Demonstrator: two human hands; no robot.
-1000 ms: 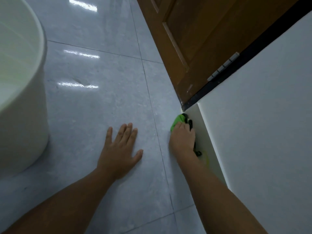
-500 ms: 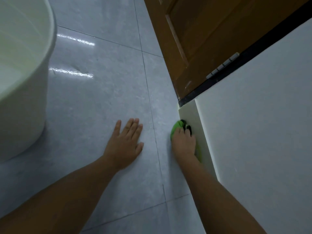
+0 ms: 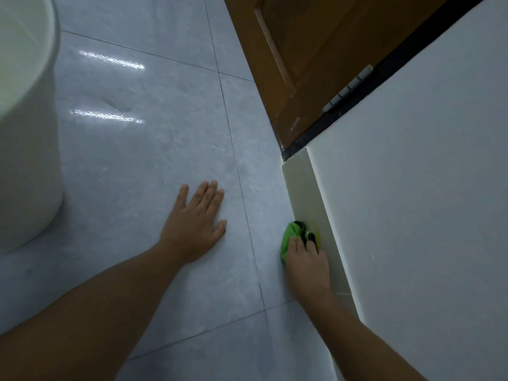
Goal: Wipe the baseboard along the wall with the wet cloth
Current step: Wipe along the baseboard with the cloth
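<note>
A pale baseboard (image 3: 303,185) runs along the foot of the white wall (image 3: 417,204), ending at the door frame. My right hand (image 3: 306,264) presses a bunched green and black cloth (image 3: 291,235) against the baseboard's lower part. Most of the cloth is hidden under my fingers. My left hand (image 3: 196,221) lies flat on the grey floor tiles (image 3: 143,166), fingers spread, holding nothing.
A large white bucket (image 3: 24,127) stands on the floor at the far left. A brown wooden door (image 3: 308,56) with a metal hinge (image 3: 347,89) stands open beyond the baseboard's end, with a black frame strip (image 3: 310,138) beside it.
My right hand has slid the cloth along the baseboard toward me, away from the door frame. My left hand stays planted on the floor.
</note>
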